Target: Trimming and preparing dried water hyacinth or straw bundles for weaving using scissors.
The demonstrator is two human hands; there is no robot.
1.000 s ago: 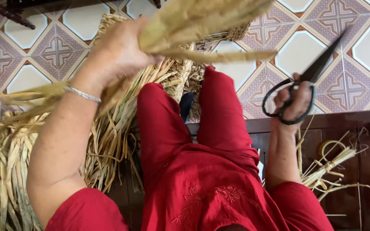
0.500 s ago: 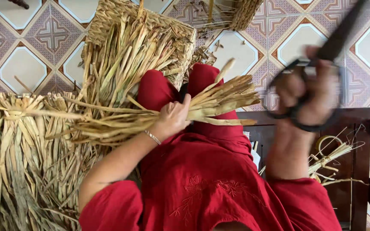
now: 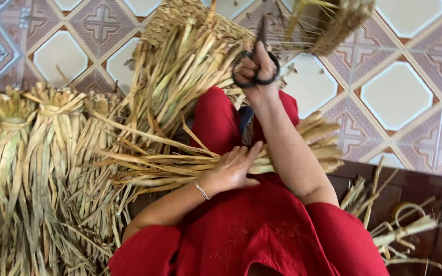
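Looking down through the head camera, I see the left hand (image 3: 234, 166) closed over a bundle of dried straw stalks (image 3: 190, 166) that lies across the lap, on the red clothing (image 3: 262, 230). The fingers wrap the top of the bundle with the palm pressing it down. Its long axis runs roughly left to right in my view, with the loose, splayed ends fanning out to the left and the thicker, more even end (image 3: 318, 140) poking out to the right, past the right forearm.

The right hand (image 3: 257, 71) is stretched forward, well away from the lap, with its fingers through the loops of a pair of dark scissors (image 3: 258, 56). The blades point up and away from the body; I think they are nearly closed, but the angle is poor and I cannot say for sure. That hand hovers over a woven straw basket (image 3: 190, 20) stuffed with more stalks.

So the bundle lies just behind and below the scissors, toward the body, and the left hand is the one on it; the scissor hand is apart from it. Tied sheaves of straw (image 3: 37, 153) stand on the tiled floor (image 3: 400, 97) to the left, and a dark wooden bench (image 3: 415, 189) with scraps is at the right.
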